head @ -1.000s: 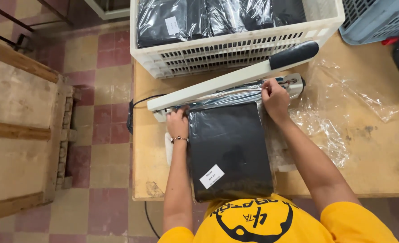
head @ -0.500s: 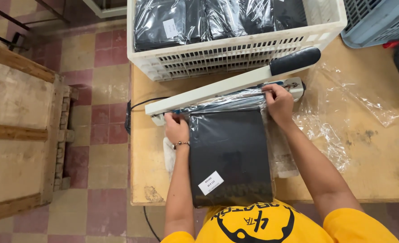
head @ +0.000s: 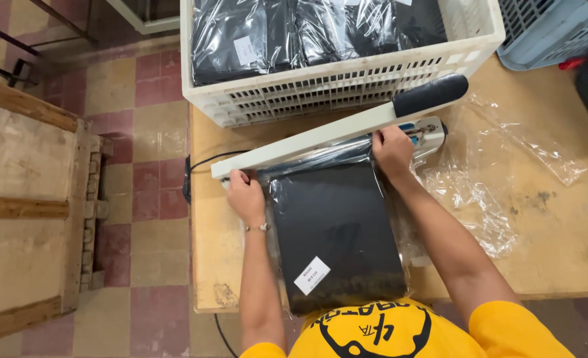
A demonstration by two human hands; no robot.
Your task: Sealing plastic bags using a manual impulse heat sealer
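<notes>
Both hands, left hand (head: 244, 193) and right hand (head: 392, 150), still pinch the black bagged garment (head: 337, 232) under the sealer arm (head: 320, 136), unchanged.

Wooden tabletop (head: 559, 238) carries white slatted crate (head: 347, 93), heat sealer (head: 347, 132), bagged black garment (head: 337, 232), loose clear bags (head: 486, 199).

The light over my bench is even and fairly bright, soft daylight with no hard shadows; my forearms cast only faint ones on the wooden table (head: 559, 225). Glare streaks the clear plastic bags (head: 486, 192) and the wrapped black package (head: 337, 229) under my hands. Everything looks sharp, with slight wide-angle bending at the edges near the white crate (head: 347, 93)
</notes>
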